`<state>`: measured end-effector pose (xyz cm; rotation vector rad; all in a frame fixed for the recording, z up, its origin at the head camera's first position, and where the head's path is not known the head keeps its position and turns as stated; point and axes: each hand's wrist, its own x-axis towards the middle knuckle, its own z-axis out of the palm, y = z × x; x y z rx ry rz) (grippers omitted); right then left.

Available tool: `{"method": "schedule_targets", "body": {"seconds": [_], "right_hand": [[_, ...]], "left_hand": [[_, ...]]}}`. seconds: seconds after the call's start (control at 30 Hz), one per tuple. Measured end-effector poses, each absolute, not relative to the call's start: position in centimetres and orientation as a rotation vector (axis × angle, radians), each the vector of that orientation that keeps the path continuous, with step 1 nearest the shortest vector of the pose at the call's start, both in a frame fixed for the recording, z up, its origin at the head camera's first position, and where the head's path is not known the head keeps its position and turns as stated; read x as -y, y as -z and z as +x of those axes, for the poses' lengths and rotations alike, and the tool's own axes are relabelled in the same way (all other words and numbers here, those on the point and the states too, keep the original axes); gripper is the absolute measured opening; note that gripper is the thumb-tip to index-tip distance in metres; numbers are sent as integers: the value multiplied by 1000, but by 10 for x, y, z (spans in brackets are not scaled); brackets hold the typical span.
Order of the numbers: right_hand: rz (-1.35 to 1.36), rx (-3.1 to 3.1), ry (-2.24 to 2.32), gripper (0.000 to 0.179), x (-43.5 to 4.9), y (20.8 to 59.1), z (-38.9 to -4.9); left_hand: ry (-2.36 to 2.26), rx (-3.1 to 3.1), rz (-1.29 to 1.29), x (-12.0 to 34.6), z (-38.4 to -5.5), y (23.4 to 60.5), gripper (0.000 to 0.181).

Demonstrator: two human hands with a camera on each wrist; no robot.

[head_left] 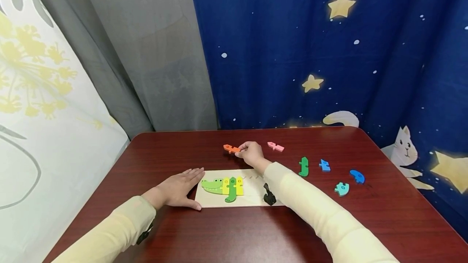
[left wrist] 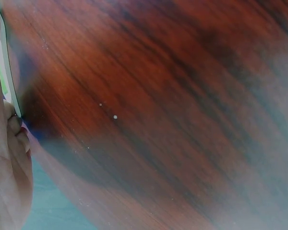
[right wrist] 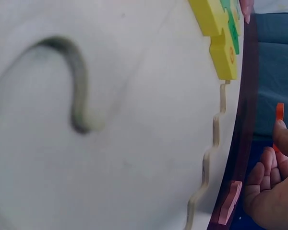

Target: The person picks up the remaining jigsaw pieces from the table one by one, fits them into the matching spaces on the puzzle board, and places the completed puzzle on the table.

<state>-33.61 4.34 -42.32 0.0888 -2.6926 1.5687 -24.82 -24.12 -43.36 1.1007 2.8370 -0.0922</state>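
1. Orange puzzle piece [head_left: 230, 149]: centre of the head frame, above the board, pinched between thumb and fingers of the right hand [head_left: 251, 154].
2. Puzzle board [head_left: 254, 199]: lower centre, on the worktop [head_left: 197, 236]; carries the crocodile-head piece [head_left: 212, 186] at its left.
3. Left hand [head_left: 179, 189]: fingers extended, grasping nothing, at the board's left edge.
4. Pink piece [head_left: 276, 146]: just right of the right hand.
5. Loose green piece [head_left: 304, 167]: right of centre.
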Motion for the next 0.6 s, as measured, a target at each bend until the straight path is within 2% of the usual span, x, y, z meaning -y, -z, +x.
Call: {"method": "schedule_targets", "body": {"seconds": [0.6], "right_hand": [[114, 2603, -1615, 16, -60, 416, -328]], "left_hand": [[86, -2841, 1086, 242, -248, 435, 116]]}}
